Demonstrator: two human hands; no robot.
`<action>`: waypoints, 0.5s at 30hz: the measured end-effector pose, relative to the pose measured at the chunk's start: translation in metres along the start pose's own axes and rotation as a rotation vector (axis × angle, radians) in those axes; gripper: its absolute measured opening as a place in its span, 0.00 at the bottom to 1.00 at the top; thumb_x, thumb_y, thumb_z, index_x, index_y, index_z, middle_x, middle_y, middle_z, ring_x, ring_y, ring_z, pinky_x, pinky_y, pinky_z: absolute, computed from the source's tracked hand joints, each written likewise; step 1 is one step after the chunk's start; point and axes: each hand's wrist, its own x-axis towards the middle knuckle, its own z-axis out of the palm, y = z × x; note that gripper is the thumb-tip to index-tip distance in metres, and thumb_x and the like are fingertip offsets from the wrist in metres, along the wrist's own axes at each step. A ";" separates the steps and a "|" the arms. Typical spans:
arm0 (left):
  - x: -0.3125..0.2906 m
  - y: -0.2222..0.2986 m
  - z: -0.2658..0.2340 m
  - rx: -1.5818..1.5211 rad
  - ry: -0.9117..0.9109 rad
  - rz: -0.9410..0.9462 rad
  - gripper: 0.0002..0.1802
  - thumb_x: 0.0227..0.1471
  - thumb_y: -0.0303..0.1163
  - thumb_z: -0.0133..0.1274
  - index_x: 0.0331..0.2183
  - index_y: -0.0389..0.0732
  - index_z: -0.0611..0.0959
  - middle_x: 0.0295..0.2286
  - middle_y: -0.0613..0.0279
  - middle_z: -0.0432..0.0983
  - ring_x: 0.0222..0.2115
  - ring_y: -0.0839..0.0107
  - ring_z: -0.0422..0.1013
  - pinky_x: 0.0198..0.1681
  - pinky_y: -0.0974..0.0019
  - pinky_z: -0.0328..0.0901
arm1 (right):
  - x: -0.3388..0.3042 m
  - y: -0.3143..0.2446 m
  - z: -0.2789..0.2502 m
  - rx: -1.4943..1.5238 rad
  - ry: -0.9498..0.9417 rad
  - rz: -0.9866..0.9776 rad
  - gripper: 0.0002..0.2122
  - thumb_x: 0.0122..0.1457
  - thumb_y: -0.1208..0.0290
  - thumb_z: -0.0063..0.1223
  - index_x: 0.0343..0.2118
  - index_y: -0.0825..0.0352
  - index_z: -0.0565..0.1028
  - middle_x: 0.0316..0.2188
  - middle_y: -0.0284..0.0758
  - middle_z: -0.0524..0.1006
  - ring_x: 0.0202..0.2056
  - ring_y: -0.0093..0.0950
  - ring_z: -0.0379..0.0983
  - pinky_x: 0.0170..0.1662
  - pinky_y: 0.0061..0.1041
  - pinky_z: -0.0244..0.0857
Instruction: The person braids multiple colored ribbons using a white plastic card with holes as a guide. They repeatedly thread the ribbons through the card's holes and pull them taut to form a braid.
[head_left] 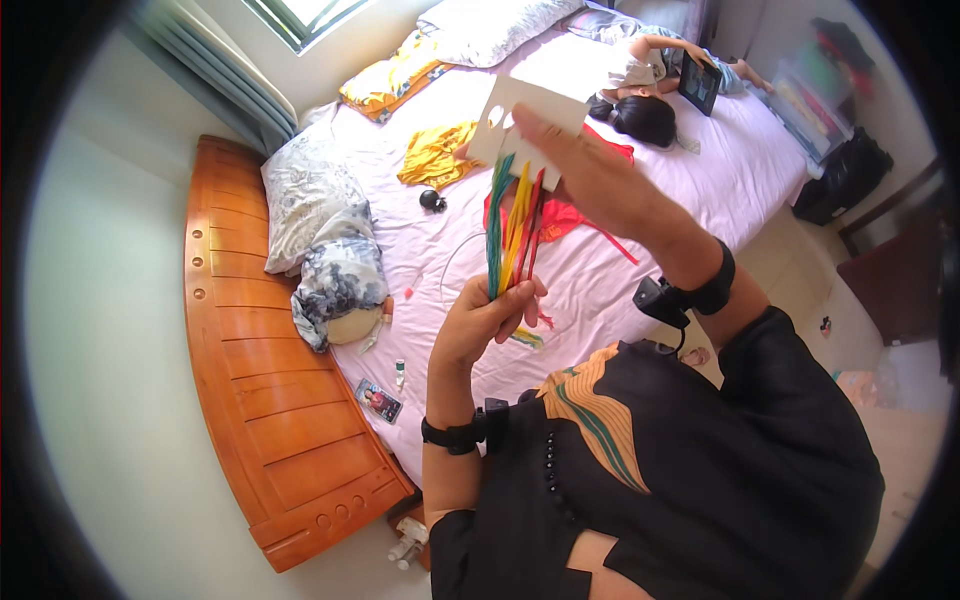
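Observation:
My right hand (610, 190) is raised above the bed and grips a white card (550, 97) with holes in it, the thumb lying across its face. Bundles of embroidery thread hang from the card's lower edge: green thread (494, 235), yellow thread (517, 228) and red thread (535, 228). Below the card, my left hand (470, 325) is closed around these strands, which run fairly straight between both hands. Loose thread ends show under the left hand, over the sheet.
The bed (420, 300) has a wooden headboard (270, 380) on the left. On it lie a patterned pillow (315, 195), yellow cloth (438, 152), red cloth (570, 222), a small black round object (431, 200) and a phone (379, 400). Another person (640, 90) lies at the far side with a tablet (699, 82).

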 end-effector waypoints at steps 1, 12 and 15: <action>0.000 -0.006 -0.004 0.017 -0.020 -0.023 0.13 0.56 0.34 0.49 0.35 0.33 0.79 0.18 0.66 0.72 0.10 0.87 0.55 0.13 0.81 0.48 | -0.001 -0.003 -0.007 -0.023 0.023 -0.020 0.26 0.64 0.49 0.31 0.44 0.71 0.70 0.30 0.34 0.75 0.29 0.19 0.73 0.32 0.19 0.68; -0.022 -0.106 -0.063 0.109 -0.115 -0.305 0.14 0.58 0.36 0.45 0.37 0.35 0.76 0.21 0.66 0.73 0.12 0.85 0.58 0.15 0.79 0.54 | 0.001 -0.033 -0.109 0.318 -0.017 0.096 0.25 0.65 0.54 0.30 0.53 0.70 0.65 0.27 0.35 0.73 0.18 0.15 0.64 0.17 0.08 0.54; -0.031 -0.124 -0.071 0.128 -0.104 -0.335 0.14 0.58 0.36 0.45 0.37 0.35 0.76 0.21 0.66 0.74 0.12 0.84 0.59 0.15 0.80 0.55 | -0.001 -0.045 -0.105 0.386 0.099 0.131 0.26 0.65 0.50 0.25 0.45 0.71 0.68 0.15 0.31 0.68 0.11 0.16 0.52 0.13 0.14 0.47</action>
